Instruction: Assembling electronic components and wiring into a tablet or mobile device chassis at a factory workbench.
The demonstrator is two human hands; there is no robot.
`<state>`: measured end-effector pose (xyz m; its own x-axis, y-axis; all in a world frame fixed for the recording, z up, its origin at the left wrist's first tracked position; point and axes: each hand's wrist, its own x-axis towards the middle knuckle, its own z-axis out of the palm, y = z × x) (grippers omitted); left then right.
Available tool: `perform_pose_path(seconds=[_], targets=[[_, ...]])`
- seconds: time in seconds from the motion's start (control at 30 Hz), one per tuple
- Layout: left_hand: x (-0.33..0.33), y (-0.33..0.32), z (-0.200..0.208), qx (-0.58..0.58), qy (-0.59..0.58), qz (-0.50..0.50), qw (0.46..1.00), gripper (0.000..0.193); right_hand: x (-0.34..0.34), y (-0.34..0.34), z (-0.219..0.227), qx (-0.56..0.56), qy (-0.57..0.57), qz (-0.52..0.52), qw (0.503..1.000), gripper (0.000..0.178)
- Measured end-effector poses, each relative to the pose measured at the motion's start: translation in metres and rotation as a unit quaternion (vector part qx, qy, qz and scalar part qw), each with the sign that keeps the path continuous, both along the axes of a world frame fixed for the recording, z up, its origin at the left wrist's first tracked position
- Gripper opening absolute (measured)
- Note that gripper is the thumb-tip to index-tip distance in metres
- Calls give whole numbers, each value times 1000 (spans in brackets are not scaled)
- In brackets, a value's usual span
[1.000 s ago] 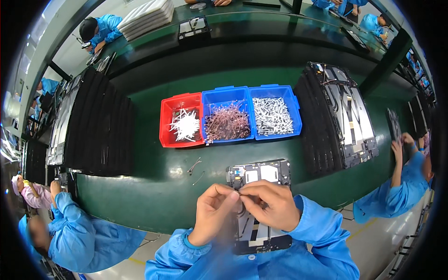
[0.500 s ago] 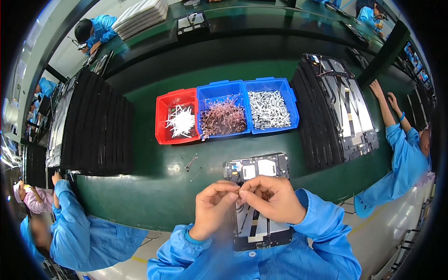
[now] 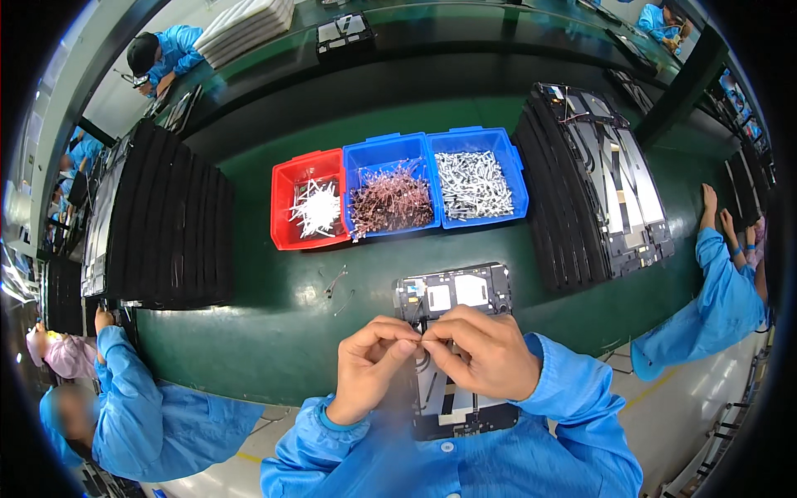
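Observation:
A black and silver tablet chassis [image 3: 458, 290] with its inner parts exposed lies at the front edge of the table, partly under my hands. Above it, my left hand [image 3: 371, 361] and my right hand [image 3: 483, 353] meet fingertip to fingertip. Each one pinches at something tiny between thumb and forefinger; the fingers hide what it is. Two thin wire pieces, one a reddish-brown cable [image 3: 335, 282] and one a pale thin wire [image 3: 344, 303], lie on the table left of the chassis.
Beyond lie a red bin [image 3: 283, 199] of white strips, a blue bin [image 3: 390, 143] of reddish-brown cables and another blue bin [image 3: 520, 187] of small black-and-white parts. Stacked black trays [image 3: 170, 224] stand left, stacked chassis [image 3: 573, 207] right. Co-workers sit at both sides.
My fingertips stay pinched together and have shifted only slightly. The view has tilted a little. On the right, the co-worker's hands have moved back from the stacked chassis.

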<state>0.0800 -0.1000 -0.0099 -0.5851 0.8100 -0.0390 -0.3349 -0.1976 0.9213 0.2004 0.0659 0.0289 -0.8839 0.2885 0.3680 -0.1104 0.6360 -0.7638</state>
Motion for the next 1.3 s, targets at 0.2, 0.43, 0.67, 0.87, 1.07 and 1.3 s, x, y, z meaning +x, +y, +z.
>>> perform_pose_path(seconds=[0.2,0.43,0.67,0.87,1.07,1.3], targets=[[2,0,1,-9,13,13,1000,9,2,0,-2,22,24,0,999,12],[6,2,7,-64,342,110,931,16,4,0,-2,13,37,3,999,17],[2,1,11,-90,446,135,880,29,-2,1,-8,4,58,10,998,17],[-15,-10,5,-219,325,71,917,43,-14,10,-18,13,-50,23,998,11],[-22,-12,-5,-252,73,4,965,17,-23,5,-32,45,-74,44,995,9],[-27,-7,-5,-261,42,-14,964,14,-20,3,-38,102,-77,45,991,9]])
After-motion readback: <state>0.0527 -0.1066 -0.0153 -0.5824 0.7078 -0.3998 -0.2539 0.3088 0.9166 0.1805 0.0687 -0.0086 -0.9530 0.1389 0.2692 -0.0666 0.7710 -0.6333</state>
